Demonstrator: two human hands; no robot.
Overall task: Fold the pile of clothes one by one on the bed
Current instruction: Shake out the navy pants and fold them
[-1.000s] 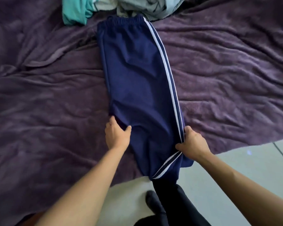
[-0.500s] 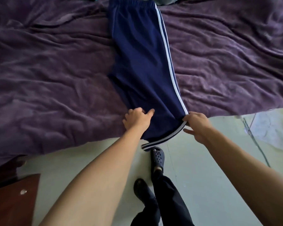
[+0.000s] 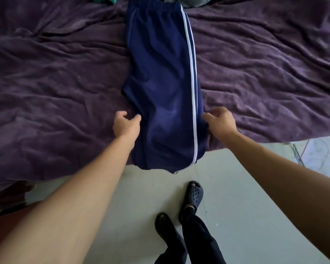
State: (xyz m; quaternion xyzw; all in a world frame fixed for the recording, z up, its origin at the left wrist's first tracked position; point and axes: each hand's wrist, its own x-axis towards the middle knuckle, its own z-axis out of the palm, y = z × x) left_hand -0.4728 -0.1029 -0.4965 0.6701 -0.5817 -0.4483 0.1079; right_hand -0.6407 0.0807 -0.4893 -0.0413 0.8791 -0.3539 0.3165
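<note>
Navy trousers [image 3: 160, 82] flat on purple blanket [image 3: 55, 82], near end hanging over its edge. Our left hand [image 3: 126, 125] and right hand [image 3: 221, 121] flank them, fingers curled; we cannot tell if gripping.

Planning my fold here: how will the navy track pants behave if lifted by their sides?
Probably floppy: the navy track pants droop off the edge of the purple blanket, so unsupported ends would sag. Likely light, given the thin, softly wrinkled fabric. Their slight sheen suggests they may slide easily.
</note>
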